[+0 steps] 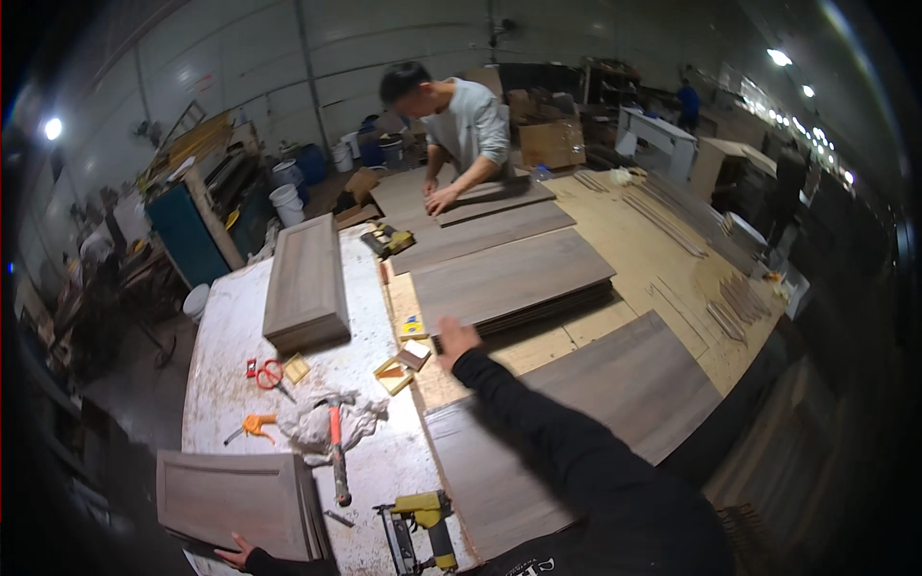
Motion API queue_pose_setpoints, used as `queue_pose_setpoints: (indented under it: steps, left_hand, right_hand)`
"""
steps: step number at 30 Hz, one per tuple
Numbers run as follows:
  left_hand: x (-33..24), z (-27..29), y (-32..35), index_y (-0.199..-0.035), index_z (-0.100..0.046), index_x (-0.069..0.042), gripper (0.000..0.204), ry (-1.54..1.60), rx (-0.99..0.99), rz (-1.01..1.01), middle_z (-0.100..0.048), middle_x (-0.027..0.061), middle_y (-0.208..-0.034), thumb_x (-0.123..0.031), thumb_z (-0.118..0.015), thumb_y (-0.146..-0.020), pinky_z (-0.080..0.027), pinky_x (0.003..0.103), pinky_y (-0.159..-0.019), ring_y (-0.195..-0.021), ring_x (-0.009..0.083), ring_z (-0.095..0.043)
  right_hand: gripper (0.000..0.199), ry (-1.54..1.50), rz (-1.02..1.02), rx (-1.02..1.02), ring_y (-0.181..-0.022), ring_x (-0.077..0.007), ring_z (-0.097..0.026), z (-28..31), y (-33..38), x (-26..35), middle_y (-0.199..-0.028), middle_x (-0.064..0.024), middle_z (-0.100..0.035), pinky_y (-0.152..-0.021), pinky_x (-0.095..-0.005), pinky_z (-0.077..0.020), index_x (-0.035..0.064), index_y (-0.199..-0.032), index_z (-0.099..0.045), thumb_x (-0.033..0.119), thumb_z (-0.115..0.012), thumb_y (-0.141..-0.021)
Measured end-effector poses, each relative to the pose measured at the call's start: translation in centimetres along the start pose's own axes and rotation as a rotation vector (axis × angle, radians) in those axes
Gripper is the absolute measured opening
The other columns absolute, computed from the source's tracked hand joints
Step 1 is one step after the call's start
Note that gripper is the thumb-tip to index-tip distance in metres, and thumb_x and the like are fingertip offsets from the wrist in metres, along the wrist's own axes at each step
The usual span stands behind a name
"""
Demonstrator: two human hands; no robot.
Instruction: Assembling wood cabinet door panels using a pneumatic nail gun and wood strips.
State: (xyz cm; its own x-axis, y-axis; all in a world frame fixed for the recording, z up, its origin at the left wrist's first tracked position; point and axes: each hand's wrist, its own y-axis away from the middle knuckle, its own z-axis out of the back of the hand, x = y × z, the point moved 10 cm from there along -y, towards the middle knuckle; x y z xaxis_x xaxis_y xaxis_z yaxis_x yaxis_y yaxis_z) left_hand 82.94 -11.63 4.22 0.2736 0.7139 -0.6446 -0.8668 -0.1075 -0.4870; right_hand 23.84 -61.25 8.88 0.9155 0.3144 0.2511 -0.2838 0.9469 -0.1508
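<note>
My right hand (457, 343) reaches forward to the near left corner of a stack of grey-brown wood boards (519, 274). Its fingers look extended and slightly blurred; whether they press on the boards I cannot tell. Below that forearm lies a large flat board (586, 398). At the lower left, my left hand (233, 553) rests with fingers apart against the face of a stack of framed cabinet door panels (235, 490). A yellow-green nail gun (421, 528) lies close to my body, and a hammer (336, 446) with a red handle lies on a crumpled cloth (312, 422).
Across the table, a co-worker in a grey top (471, 125) leans over a board. Another panel stack (309, 278) stands on the white tabletop (226, 336), near red scissors (271, 374), an orange tool (257, 425) and a second nail gun (389, 240). Wood strips (667, 226) lie right.
</note>
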Motion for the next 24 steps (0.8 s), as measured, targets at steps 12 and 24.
queue_pose_setpoints:
  steps: [12, 24]
  left_hand:
    - [-40.8, -8.4, 38.4, -0.105, -0.055, 0.001, 0.04, 0.711, 1.136, -0.579, -0.055, 0.0142, -0.104, -0.013, -0.067, -0.069, -0.042, 0.034, -0.084, -0.096, 0.0223, -0.053]
    - [-38.3, -5.2, 49.9, -0.122, -0.038, -0.006, 0.044, 0.879, 1.313, -0.345, -0.053, 0.0081, -0.089, -0.023, -0.051, -0.083, -0.034, 0.022, -0.034, -0.048, 0.0125, -0.046]
  right_hand:
    - [0.015, -0.041, 0.25, 0.027, -0.089, -0.0291, -0.055, 0.6, -3.2, -16.2, -0.092, -0.0144, -0.057, -0.078, -0.0368, -0.0453, 0.0019, -0.081, -0.058, 0.009, -0.05, -0.071]
    - [0.007, 0.044, 0.457, -0.37, -0.076, -0.0163, -0.058, 6.3, 16.3, -15.2, -0.087, -0.0029, -0.06, -0.045, -0.0297, -0.0467, 0.0086, -0.072, -0.056, 0.013, -0.052, -0.069]
